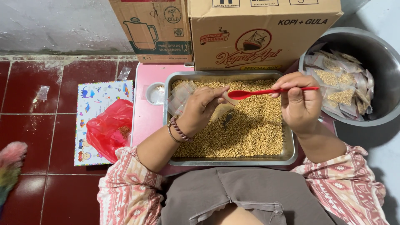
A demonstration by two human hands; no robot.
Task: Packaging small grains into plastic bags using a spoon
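My right hand (299,104) pinches a red spoon (266,91), bowl end pointing to 9 o'clock. My left hand (201,109) is closed on small clear bags (180,96), w/ one at the spoon's tip. Both over the metal tray (290,154) of seeds (250,129). Filled packets (339,85) in a steel bowl (375,54) at 3 o'clock.

Soft, even daylight fills the view, bright enough for clear colours. The metal tray (291,154) shows dull glare along its rim, and the steel bowl (377,54) is shaded inside. Faint shadows lie under the hands. Focus is sharp at centre; straight edges bow slightly toward the corners.
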